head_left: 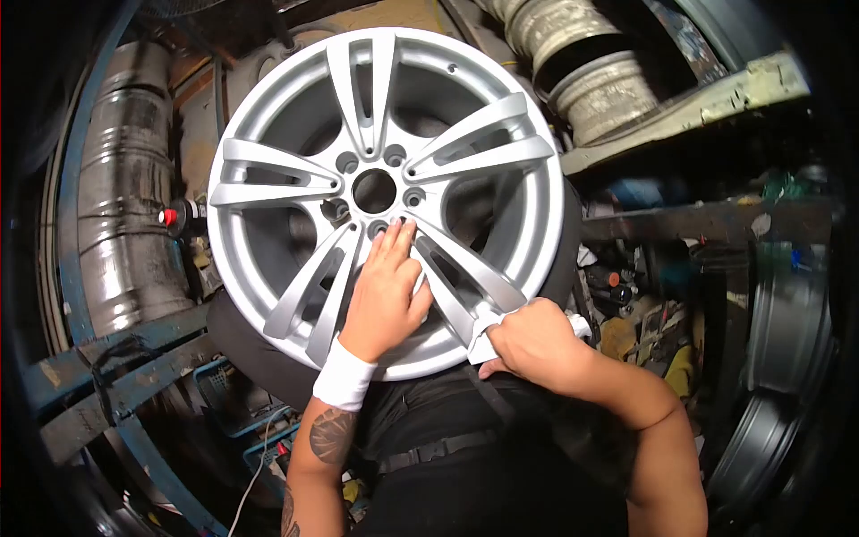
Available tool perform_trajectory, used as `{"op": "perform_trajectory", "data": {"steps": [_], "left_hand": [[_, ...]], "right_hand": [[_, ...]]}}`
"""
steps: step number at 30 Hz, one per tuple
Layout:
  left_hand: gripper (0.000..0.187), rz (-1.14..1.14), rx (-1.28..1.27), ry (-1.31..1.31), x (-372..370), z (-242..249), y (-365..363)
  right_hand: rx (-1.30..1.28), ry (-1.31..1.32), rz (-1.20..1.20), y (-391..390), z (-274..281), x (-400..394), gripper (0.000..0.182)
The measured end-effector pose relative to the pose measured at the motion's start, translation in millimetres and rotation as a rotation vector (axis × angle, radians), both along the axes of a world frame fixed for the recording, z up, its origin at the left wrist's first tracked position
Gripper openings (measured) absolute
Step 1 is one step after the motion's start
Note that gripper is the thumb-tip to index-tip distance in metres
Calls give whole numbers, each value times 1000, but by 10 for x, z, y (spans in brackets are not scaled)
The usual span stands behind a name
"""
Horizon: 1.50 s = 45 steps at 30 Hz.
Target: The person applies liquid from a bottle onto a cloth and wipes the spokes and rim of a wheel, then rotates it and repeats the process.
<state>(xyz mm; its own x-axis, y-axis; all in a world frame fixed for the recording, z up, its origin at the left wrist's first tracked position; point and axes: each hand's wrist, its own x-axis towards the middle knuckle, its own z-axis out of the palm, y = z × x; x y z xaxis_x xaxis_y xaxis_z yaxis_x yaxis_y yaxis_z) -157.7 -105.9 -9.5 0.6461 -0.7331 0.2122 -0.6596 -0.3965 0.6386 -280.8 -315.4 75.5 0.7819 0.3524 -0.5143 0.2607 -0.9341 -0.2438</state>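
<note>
A silver alloy wheel (361,201) with paired spokes faces up in front of my body. My left hand (386,291) rests on it just below the centre hole, fingers stretched out over the lug holes and holding nothing. A white band wraps that wrist. At the lower right of the rim, my right hand (537,345) is closed around a white cloth (484,338), pressed against the outer end of a spoke. Part of the cloth is hidden under the fingers.
Metal barrels (125,197) stand at the left behind a blue frame (73,215). More wheel rims (604,89) lie on a rack at the upper right, and others (787,304) at the far right. A blue basket (219,394) sits low at the left.
</note>
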Motion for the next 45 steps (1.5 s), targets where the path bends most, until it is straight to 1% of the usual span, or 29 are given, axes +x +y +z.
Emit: {"op": "perform_trajectory", "data": {"steps": [2,3,4,7,8,11,13,16,18,20,21,22,25,27,29,31,32,33,35,36,37,38,40,41,43,45], "left_hand": [[18,-26,39,1,61,48,-82],[18,-40,59,3,81,77,-113],[18,-38,72,-18,75,82,-144],[19,-80,152,-79,23,161,-198],[19,-102,165,-78,-17,174,-202],[18,-146,191,-88,-176,232,-261],[17,-194,207,-117,-267,242,-289],[16,-289,245,-138,-353,283,-291],[16,-363,212,-89,-361,256,-245],[17,-397,164,-36,-324,186,-202],[18,-385,132,-12,-294,156,-170],[19,-322,98,-25,-296,138,-131],[22,-132,-28,-45,-275,115,8],[24,29,-124,28,-329,36,94],[28,118,-183,72,-377,34,125],[31,183,-229,133,-451,52,158],[27,194,-250,170,-511,39,197],[24,203,-275,206,-572,21,220],[17,216,-353,250,-576,-34,184],[13,165,-406,177,-565,-60,171],[13,181,-415,236,-594,-55,184],[14,193,-422,295,-616,-34,185],[18,222,-393,381,-634,-3,205],[18,207,-402,373,-611,-4,184],[18,183,-411,365,-593,-27,158],[22,152,-353,337,-596,-37,152]], "right_hand": [[34,14,-28,-4,35,5,60],[59,9,-66,-64,-21,46,61],[55,-43,-61,-132,-197,44,60],[31,-38,-54,-2,-66,-83,59],[-25,69,-68,77,10,-64,54],[58,-6,-136,4,-18,-9,51],[94,-22,-116,-76,-117,17,57],[63,32,-75,4,-14,-116,57],[63,66,-74,-1,63,-120,56],[75,26,-91,-75,-56,-52,55],[82,10,-101,-105,-95,-40,54],[82,13,-95,-114,-97,-85,53],[-17,66,-72,20,98,-155,50],[55,63,-101,-67,17,3,47],[-72,66,-42,-26,13,12,46],[-53,121,-5,40,101,-12,45],[-1,57,1,-24,53,23,58],[24,33,7,-89,-5,117,56],[-74,105,7,-51,36,153,46],[-73,95,33,-19,66,108,50],[-59,100,53,13,90,33,55],[-27,76,28,-2,135,32,53],[3,21,-18,-77,-79,-17,52],[14,-16,-44,-99,-107,17,51],[-10,10,-30,-49,-22,-118,50],[19,40,-96,-49,90,-59,48]]}}
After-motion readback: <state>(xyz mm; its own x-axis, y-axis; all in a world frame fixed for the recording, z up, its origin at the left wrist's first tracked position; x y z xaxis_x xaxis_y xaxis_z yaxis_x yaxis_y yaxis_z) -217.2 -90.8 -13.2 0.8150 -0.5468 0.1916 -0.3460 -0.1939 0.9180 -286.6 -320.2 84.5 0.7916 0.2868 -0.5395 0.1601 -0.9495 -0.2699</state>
